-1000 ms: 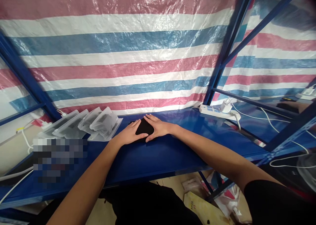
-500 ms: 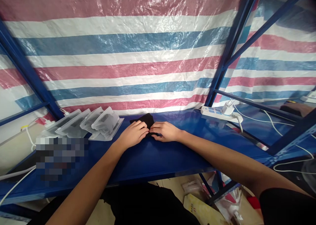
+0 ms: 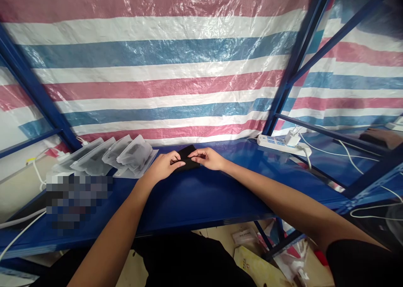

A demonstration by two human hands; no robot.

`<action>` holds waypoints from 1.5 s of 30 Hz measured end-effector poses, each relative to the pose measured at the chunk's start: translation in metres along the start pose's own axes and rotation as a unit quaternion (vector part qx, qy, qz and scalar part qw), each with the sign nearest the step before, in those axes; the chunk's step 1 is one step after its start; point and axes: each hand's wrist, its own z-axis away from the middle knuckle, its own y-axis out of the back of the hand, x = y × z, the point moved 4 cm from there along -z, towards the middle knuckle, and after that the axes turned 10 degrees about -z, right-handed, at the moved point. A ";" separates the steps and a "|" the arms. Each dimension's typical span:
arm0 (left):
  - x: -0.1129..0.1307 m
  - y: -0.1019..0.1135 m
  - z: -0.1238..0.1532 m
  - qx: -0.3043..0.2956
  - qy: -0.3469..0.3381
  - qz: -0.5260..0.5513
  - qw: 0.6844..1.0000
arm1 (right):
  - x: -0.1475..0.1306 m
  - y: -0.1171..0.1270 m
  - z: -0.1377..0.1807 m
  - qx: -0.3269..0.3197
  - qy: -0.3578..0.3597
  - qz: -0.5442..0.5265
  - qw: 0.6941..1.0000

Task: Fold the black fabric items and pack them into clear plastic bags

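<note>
A folded piece of black cloth (image 3: 188, 156) lies near the back of the blue shelf top (image 3: 201, 198); what kind of item it is does not show. My left hand (image 3: 164, 165) grips its left side, the thumb lying across the top and the fingers curled at the edge. From the right, my right hand (image 3: 210, 158) pinches the cloth between thumb and forefinger. To the left of my hands stand several frosted zip bags (image 3: 136, 151) in a leaning row, dark contents showing through.
A white power strip (image 3: 277, 143) with plugs and cables sits at the back right. Blue metal posts (image 3: 285, 93) frame the shelf, and a striped plastic sheet (image 3: 163, 85) hangs behind it. Below are a yellow package (image 3: 256, 264) and other packaging. Another person's hand (image 3: 382, 136) shows far right.
Both hands have shifted apart slightly and the right one has lifted toward the back. The cloth now lies flatter, as a neater folded strip with more of its top showing.
</note>
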 end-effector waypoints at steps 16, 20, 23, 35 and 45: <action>0.015 0.000 -0.002 0.022 -0.116 -0.179 0.977 | -0.023 -0.018 0.005 0.007 0.182 0.285 0.941; 0.038 -0.005 0.008 0.007 -0.085 -0.286 0.954 | -0.024 -0.012 0.012 -0.041 0.177 0.296 0.938; 0.043 -0.007 0.014 -0.008 -0.059 -0.305 0.950 | -0.022 -0.007 0.017 -0.066 0.174 0.282 0.941; 0.007 0.006 0.004 -0.039 0.003 -0.051 0.998 | 0.002 0.009 0.000 -0.043 -0.028 0.077 0.996; -0.014 -0.005 -0.008 0.028 0.085 -0.036 0.995 | 0.023 0.001 -0.023 -0.024 -0.060 -0.011 0.998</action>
